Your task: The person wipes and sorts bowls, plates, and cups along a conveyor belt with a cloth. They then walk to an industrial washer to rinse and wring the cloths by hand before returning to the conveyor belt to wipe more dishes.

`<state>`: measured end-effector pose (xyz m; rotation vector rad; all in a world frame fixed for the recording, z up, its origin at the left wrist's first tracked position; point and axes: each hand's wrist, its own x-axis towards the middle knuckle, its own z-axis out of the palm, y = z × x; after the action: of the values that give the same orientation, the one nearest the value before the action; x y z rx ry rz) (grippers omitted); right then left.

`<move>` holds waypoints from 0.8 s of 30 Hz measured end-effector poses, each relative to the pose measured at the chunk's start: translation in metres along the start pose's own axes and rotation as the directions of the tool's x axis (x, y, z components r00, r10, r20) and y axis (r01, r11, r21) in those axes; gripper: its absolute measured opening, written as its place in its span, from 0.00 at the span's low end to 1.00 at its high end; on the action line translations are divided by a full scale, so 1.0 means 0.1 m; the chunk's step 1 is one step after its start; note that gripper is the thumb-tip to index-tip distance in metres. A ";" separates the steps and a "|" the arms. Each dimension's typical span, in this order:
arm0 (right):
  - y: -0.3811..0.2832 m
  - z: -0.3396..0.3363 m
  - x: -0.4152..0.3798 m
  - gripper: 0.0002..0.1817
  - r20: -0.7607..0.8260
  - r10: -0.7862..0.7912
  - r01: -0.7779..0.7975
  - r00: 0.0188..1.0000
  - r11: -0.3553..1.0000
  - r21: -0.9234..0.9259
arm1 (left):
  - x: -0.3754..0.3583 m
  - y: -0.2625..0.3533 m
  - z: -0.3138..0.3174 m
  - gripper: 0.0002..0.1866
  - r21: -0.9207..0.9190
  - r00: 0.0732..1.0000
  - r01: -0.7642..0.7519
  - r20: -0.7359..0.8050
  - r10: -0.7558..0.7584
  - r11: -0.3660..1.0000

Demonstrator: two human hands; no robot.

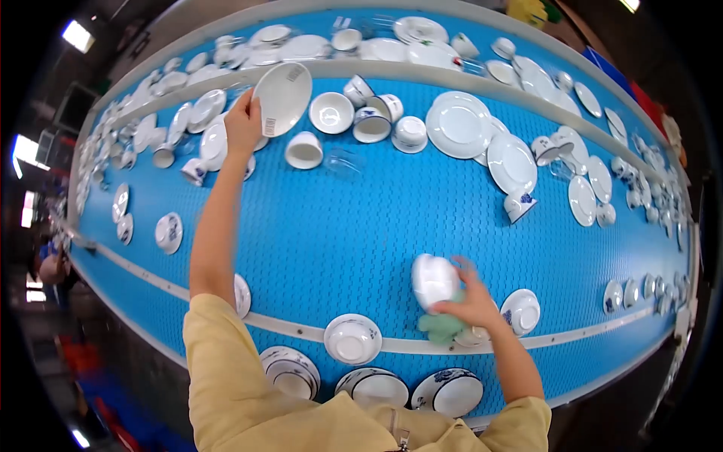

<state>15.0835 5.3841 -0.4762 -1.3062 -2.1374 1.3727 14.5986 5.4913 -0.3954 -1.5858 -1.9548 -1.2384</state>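
Observation:
My left hand reaches to the far side of the blue belt, its fingers closed on the edge of a white plate. That plate is tilted up, and grey printed marks show near its rim. On the near side, my right hand, a little blurred, grips a white bowl by its side. Under this bowl and the fingers is a bunched green cloth. A blue-patterned bowl lies just right of my right hand. Near the left hand's plate stands a white bowl.
Dividing rails run along the blue belt. Stacked bowls sit at the near edge by my body. Plates, cups and a clear glass lie on the far half. A bowl rests over the near rail.

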 end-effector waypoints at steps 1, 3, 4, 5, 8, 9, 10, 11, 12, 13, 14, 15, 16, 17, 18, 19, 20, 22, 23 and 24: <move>0.19 -0.12 -0.12 0.42 0.024 0.062 -0.066 0.998 0.889 0.452 | -0.08 0.24 -0.19 0.14 -0.141 0.992 0.126 0.041 -0.122 0.982; 0.59 -0.38 -0.44 0.44 -0.005 0.268 -0.106 0.963 0.399 0.911 | -0.36 0.60 -0.40 0.14 -0.524 0.888 0.459 0.251 -0.385 0.718; 0.74 -0.48 -0.64 0.49 -0.065 0.432 -0.027 0.900 0.203 0.979 | -0.51 0.83 -0.46 0.14 -0.529 0.885 0.465 0.268 -0.380 0.710; 0.89 -0.59 -0.80 0.48 -0.100 0.458 0.059 0.883 0.102 0.993 | -0.68 1.12 -0.46 0.13 -0.643 0.813 0.577 0.395 -0.427 0.504; 1.14 -0.91 -1.29 0.48 -0.211 0.394 0.244 0.895 -0.035 0.969 | -1.41 2.09 -0.20 0.09 -0.571 0.579 0.809 0.736 -0.351 0.138; 1.22 -1.03 -1.46 0.48 -0.241 0.382 0.281 0.892 -0.050 0.958 | -1.73 2.32 -0.01 0.06 -0.472 0.494 0.869 0.823 -0.280 0.146; 1.25 -1.13 -1.65 0.47 -0.267 0.371 0.308 0.889 -0.054 0.950 | -1.97 2.75 0.10 0.04 -0.424 0.410 0.905 0.876 -0.252 -0.002; 1.32 -1.24 -1.83 0.47 -0.292 0.360 0.330 0.886 -0.047 0.943 | -2.23 3.05 0.28 0.07 -0.277 0.278 0.961 0.953 -0.118 0.023; 1.39 -1.33 -2.01 0.47 -0.311 0.353 0.349 0.882 -0.049 0.936 | -2.46 3.49 0.42 0.09 -0.210 0.208 0.978 0.975 -0.081 -0.007; 1.46 -1.39 -2.17 0.47 -0.325 0.344 0.364 0.881 -0.053 0.930 | -2.68 3.85 0.59 0.11 -0.155 0.157 0.987 0.986 -0.047 0.047; 1.54 -1.46 -2.33 0.47 -0.340 0.341 0.379 0.876 -0.053 0.924 | -2.82 4.20 0.73 0.13 -0.107 0.109 0.966 0.994 0.002 0.234; 1.62 -1.52 -2.47 0.46 -0.354 0.338 0.393 0.872 -0.052 0.918 | -3.16 4.42 1.05 0.16 -0.160 0.141 0.977 0.981 0.135 0.143; 1.72 -1.58 -2.60 0.46 -0.368 0.334 0.407 0.868 -0.050 0.912 | -3.14 4.68 1.10 0.18 -0.195 0.149 0.971 0.945 0.290 0.137; 1.81 -1.62 -2.73 0.46 -0.383 0.332 0.422 0.862 -0.051 0.905 | -3.10 4.74 1.26 0.18 -0.334 0.211 0.799 0.934 0.287 0.500; 1.91 -1.68 -2.81 0.46 -0.380 0.321 0.418 0.868 -0.056 0.907 | -3.07 4.77 1.43 0.17 -0.529 0.455 0.671 0.847 0.274 0.520; 2.02 -1.70 -2.99 0.47 -0.395 0.334 0.435 0.856 -0.051 0.899 | -2.75 4.76 1.45 0.20 -0.559 0.551 0.500 0.795 0.254 0.662; 2.12 -1.73 -3.13 0.48 -0.409 0.347 0.451 0.844 -0.045 0.891 | -2.60 4.59 1.68 0.22 -0.611 0.816 -0.004 0.456 0.356 0.791; 2.22 -1.83 -3.28 0.48 -0.460 0.223 0.471 0.859 0.004 0.882 | -2.07 4.09 2.07 0.23 -0.457 0.890 -0.331 0.141 0.434 0.826; 2.34 -1.86 -3.34 0.51 -0.491 0.262 0.509 0.831 0.000 0.861 | -1.82 3.82 2.19 0.24 -0.268 0.903 -0.259 0.274 0.331 0.928; 2.57 -1.85 -3.31 0.53 -0.583 0.176 0.573 0.793 0.109 0.812 | -1.68 3.48 2.35 0.30 0.055 0.889 -0.315 0.368 0.274 0.948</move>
<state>15.5219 5.2593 -0.5233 -0.5583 -0.5023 1.4823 15.0298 5.5713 -0.5046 -2.0684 -1.8445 -0.7449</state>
